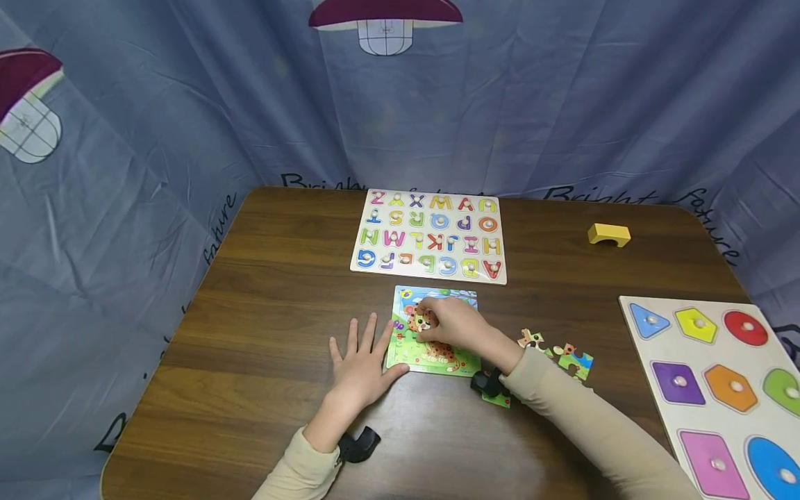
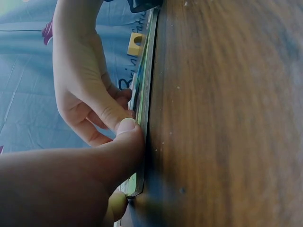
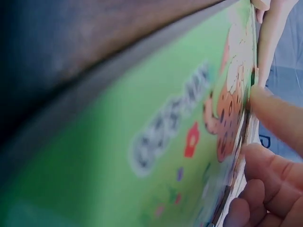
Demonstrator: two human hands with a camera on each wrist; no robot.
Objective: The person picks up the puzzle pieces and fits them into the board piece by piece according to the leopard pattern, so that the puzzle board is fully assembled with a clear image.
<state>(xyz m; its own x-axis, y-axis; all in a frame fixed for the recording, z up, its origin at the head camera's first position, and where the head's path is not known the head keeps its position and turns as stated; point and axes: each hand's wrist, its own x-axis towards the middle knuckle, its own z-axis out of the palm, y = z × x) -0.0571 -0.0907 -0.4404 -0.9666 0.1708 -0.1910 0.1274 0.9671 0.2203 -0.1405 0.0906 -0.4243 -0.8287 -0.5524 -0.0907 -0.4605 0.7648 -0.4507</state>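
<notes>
A picture puzzle [image 1: 462,361] with a spotted leopard on a green meadow lies in the middle of the table. My left hand [image 1: 359,375] lies palm down with spread fingers; its thumb touches the puzzle's near-left edge. Over the upper part of the board, my right hand [image 1: 456,323] has thumb and index finger curled around the leopard-face puzzle piece [image 1: 420,322], low against the board. The piece's edges are partly hidden by the fingers. In the right wrist view the puzzle board [image 3: 118,127] shows close up, with the right hand's fingertips at its surface.
Loose puzzle pieces [image 1: 575,361] lie right of the board, partly under the right forearm. A letter board [image 1: 431,236] stands behind it. At right are a shape board [image 1: 694,354] and a yellow arch block [image 1: 609,234]. A blue curtain [image 1: 469,125] hangs behind the table.
</notes>
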